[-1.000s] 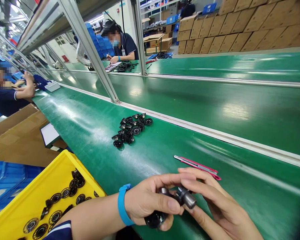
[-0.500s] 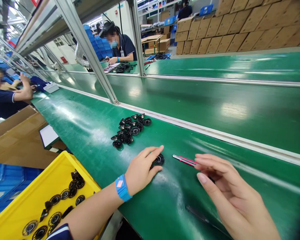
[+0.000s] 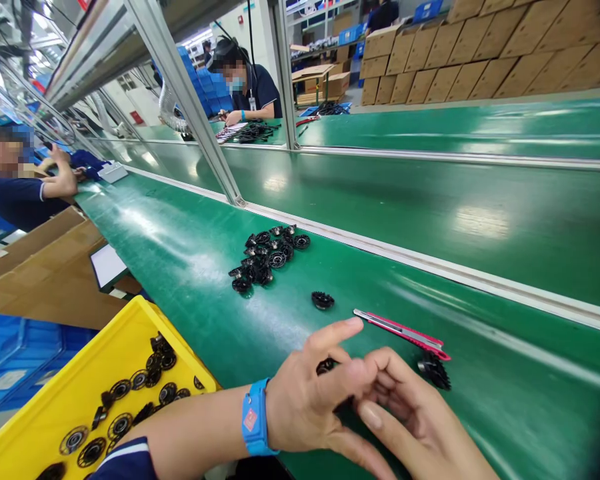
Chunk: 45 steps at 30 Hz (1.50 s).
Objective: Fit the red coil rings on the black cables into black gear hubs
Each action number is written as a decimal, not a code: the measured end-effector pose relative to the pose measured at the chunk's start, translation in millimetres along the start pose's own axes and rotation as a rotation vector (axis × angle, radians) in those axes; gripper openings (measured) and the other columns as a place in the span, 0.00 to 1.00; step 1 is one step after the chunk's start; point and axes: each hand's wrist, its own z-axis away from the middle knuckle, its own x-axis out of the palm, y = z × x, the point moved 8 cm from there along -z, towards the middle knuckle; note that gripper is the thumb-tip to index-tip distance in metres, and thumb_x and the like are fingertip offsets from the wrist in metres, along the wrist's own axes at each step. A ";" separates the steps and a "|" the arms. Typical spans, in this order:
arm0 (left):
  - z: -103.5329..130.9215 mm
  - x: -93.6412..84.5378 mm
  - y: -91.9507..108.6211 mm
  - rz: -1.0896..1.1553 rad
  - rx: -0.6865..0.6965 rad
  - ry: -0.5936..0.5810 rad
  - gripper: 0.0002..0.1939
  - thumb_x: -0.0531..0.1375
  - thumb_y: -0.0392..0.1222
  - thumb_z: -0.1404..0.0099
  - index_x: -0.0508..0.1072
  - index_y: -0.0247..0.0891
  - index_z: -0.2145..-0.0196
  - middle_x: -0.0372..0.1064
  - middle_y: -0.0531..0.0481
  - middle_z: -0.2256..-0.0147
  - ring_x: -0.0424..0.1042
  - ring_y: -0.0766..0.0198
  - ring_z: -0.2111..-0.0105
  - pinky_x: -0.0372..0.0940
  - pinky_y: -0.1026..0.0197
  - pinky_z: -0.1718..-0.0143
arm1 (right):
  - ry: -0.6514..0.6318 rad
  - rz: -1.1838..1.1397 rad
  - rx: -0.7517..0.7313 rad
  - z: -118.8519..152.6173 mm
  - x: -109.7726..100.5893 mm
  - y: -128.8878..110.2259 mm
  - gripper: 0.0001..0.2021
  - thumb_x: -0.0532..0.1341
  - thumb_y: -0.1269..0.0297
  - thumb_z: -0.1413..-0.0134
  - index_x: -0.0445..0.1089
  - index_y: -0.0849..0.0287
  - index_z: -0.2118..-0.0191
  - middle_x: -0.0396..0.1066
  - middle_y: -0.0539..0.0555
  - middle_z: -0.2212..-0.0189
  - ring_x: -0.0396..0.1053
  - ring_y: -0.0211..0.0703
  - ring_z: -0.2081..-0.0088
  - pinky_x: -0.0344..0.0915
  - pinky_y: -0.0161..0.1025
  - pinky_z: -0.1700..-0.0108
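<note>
My left hand [image 3: 310, 393], a blue band at its wrist, is bent round a small black wheel [image 3: 326, 365] that shows only in part between its fingers. Its index finger stretches out. Against it, my right hand [image 3: 410, 413] has curled fingers and thumb meeting the left fingertips; what lies between them is hidden. Just beyond the hands lies a red utility knife [image 3: 403, 331], blade end to the left. One black toothed wheel [image 3: 323, 300] sits left of the blade, another black toothed wheel [image 3: 436, 371] by the handle end.
A pile of black wheels [image 3: 267, 257] lies farther off on the green bench [image 3: 180, 233]. At lower left stands a yellow bin [image 3: 145, 320] with several wheels inside. A metal post [image 3: 190, 113] rises behind the pile. Co-workers sit at the left and across the bench.
My left hand has drawn back toward me from the wheel, which now shows uncovered. My right hand has moved left to meet it, baring the knife's handle and the wheel beside it.
</note>
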 end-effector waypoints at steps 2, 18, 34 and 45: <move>4.0 6.6 -3.3 -0.007 -0.070 -0.113 0.40 0.74 0.49 0.50 0.67 0.54 0.40 0.56 0.38 0.36 0.73 0.60 0.63 0.72 0.52 0.58 | -0.049 -0.171 0.099 1.8 7.3 7.6 0.16 0.59 0.47 0.38 0.64 0.56 0.65 0.66 0.50 0.69 0.65 0.38 0.68 0.66 0.34 0.66; -12.2 -25.9 1.6 0.193 -0.183 0.231 0.48 0.76 0.52 0.54 0.63 0.47 0.39 0.70 0.39 0.48 0.74 0.59 0.62 0.71 0.64 0.69 | 0.064 -0.367 0.335 7.5 4.1 21.4 0.27 0.63 0.35 0.49 0.70 0.59 0.75 0.60 0.50 0.80 0.53 0.35 0.76 0.56 0.34 0.73; -9.6 -17.8 21.3 -0.047 0.156 0.030 0.08 0.61 0.32 0.35 0.73 0.45 0.61 0.79 0.48 0.54 0.80 0.62 0.61 0.71 0.60 0.61 | 0.064 -0.097 0.023 4.9 -7.7 -3.1 0.13 0.54 0.51 0.33 0.71 0.48 0.53 0.69 0.51 0.64 0.69 0.42 0.61 0.69 0.37 0.56; -14.2 -28.7 3.4 0.355 -0.178 0.286 0.26 0.74 0.47 0.46 0.66 0.44 0.54 0.77 0.43 0.51 0.79 0.58 0.57 0.70 0.61 0.60 | 0.155 0.208 -0.210 11.1 -16.9 -31.3 0.11 0.54 0.54 0.34 0.70 0.51 0.64 0.65 0.49 0.73 0.66 0.40 0.70 0.65 0.33 0.67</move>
